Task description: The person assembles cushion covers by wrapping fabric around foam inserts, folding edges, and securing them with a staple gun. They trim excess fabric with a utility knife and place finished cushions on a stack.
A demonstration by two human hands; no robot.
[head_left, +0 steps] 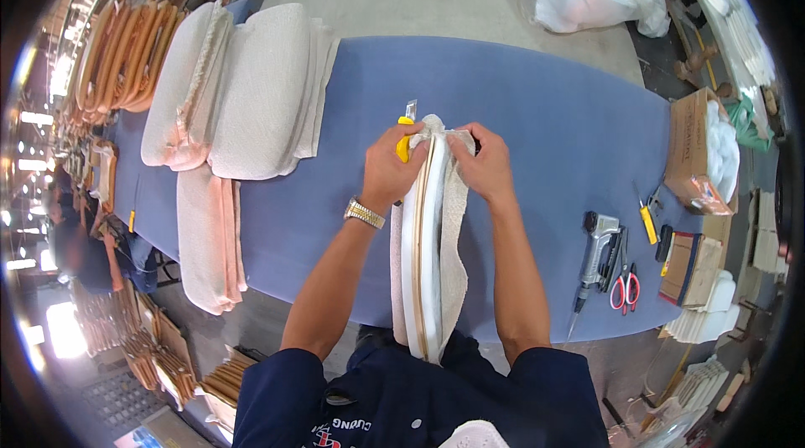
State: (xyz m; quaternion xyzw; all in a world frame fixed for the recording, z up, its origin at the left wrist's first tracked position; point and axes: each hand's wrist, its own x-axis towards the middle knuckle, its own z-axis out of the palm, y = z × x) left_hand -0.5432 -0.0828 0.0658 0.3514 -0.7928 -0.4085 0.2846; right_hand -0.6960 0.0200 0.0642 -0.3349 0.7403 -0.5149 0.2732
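A curved padded panel (432,255) stands on edge before me, its near end against my body. White padding and a brown strip show between the two sides of its beige fabric cover (454,255). At its far end my left hand (392,165) pinches the gathered fabric. A yellow-handled tool (403,149), possibly a utility knife, shows at those fingers; whether they hold it is unclear. Opposite, my right hand (484,165) is closed on the cover's right flap, thumb and fingers together. A dark bit by its fingers is too small to name.
The blue-topped table (553,196) carries stacked beige covered pads (260,96) at left. At right lie a pneumatic gun (599,238), red-handled scissors (625,289), a yellow-handled tool (647,223) and a cardboard box (689,146). Another person (84,247) is at far left.
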